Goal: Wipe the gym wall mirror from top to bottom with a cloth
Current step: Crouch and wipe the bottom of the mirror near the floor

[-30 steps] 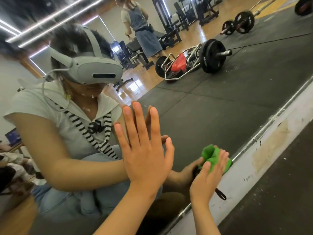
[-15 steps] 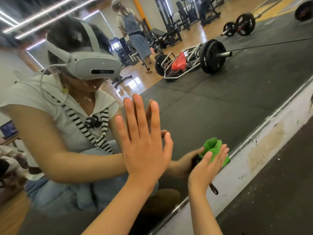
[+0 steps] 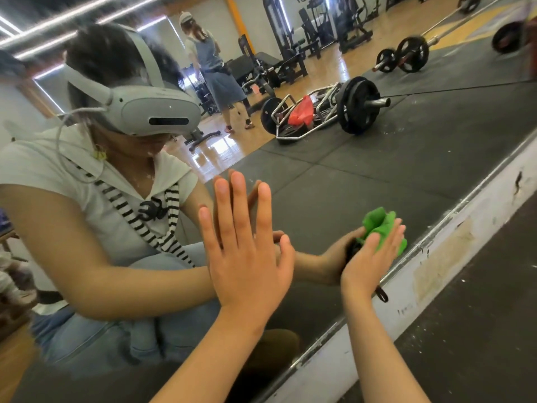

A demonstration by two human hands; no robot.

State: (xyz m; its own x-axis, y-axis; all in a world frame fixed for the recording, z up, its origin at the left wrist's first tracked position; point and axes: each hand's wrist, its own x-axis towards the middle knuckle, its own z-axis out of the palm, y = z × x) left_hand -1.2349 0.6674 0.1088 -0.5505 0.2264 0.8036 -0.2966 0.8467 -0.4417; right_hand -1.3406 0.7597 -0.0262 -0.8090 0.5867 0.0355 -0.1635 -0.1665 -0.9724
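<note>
Two hands meet one mirror (image 3: 392, 170). The left hand (image 3: 250, 266) lies flat on the glass, its five fingers straight and slightly apart. The right hand (image 3: 369, 263) presses one green cloth (image 3: 377, 225) to the glass with straight fingers held together. The cloth bunches beyond those fingertips, just above the mirror's bottom edge strip (image 3: 436, 238). One black loop (image 3: 382, 295) hangs below the palm.

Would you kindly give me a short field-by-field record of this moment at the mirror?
Left: left hand flat against the mirror, fingers straight and spread
Right: right hand with straight fingers, pressing the green cloth to the glass
Cloth position: low on the mirror, just above the white ledge
Cloth shape: bunched, not folded flat
Reflection: barbell on dark floor mats
</note>
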